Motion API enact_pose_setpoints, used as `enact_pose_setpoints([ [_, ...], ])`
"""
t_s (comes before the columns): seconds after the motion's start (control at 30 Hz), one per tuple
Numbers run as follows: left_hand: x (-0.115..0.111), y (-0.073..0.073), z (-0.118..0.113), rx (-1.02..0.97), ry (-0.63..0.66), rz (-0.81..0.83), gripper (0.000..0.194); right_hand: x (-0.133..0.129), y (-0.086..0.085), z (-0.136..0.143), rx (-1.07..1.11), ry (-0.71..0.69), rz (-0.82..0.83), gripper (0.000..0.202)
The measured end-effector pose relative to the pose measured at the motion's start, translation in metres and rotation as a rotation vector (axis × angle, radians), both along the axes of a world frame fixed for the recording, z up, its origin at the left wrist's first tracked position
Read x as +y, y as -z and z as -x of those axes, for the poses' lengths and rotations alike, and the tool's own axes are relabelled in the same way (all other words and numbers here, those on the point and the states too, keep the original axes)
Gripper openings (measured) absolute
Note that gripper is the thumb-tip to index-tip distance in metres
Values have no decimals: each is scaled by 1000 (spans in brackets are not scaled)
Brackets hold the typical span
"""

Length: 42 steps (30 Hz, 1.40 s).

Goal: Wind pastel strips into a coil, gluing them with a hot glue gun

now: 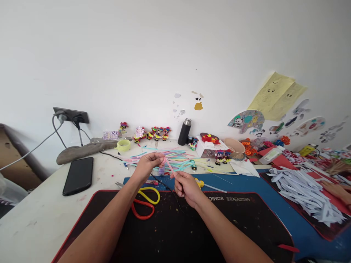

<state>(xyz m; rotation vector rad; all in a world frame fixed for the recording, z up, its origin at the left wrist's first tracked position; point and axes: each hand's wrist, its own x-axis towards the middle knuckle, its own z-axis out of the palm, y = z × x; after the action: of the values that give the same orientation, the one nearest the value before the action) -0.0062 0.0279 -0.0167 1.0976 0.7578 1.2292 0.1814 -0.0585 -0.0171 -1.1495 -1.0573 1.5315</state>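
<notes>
A pink pipe cleaner (169, 167) stretches between my two hands above the back edge of the black mat. My left hand (149, 166) pinches its upper end, and my right hand (188, 187) grips the lower end between thumb and fingers. Behind them lies a loose pile of pastel pipe cleaners (148, 157) in pink, blue and lilac. Scissors (150, 202) with one red and one yellow handle loop rest on the mat, partly hidden by my left forearm. A yellow tool (200, 182) with a pale stick lies just behind my right hand.
The black mat (233, 226) covers the front. A phone (78, 176) and a yellow tape roll (123, 145) lie left. Small figures (158, 133) and a dark bottle (184, 132) stand near the wall. White paper strips (307, 191) are heaped right, beside another person's hand (337, 191).
</notes>
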Motion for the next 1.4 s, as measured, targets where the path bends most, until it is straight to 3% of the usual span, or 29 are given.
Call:
enact_pose_setpoints([
  [0.5,-3,-7,2,-67,-10,38,40,-3,4,1,52,7,0,46],
  [0.73,0,-2,0,21,-50,-5,39,-5,8,4,11,-11,-3,47],
  [1.07,3,-6,7,-58,-104,-4,41,-4,9,-4,-107,-14,-5,49],
  [1.2,2,-8,7,54,-87,-32,41,6,6,-13,-111,71,-10,47],
  [1.4,-6,-9,1,276,63,-86,36,33,-1,-22,-86,163,-58,46],
])
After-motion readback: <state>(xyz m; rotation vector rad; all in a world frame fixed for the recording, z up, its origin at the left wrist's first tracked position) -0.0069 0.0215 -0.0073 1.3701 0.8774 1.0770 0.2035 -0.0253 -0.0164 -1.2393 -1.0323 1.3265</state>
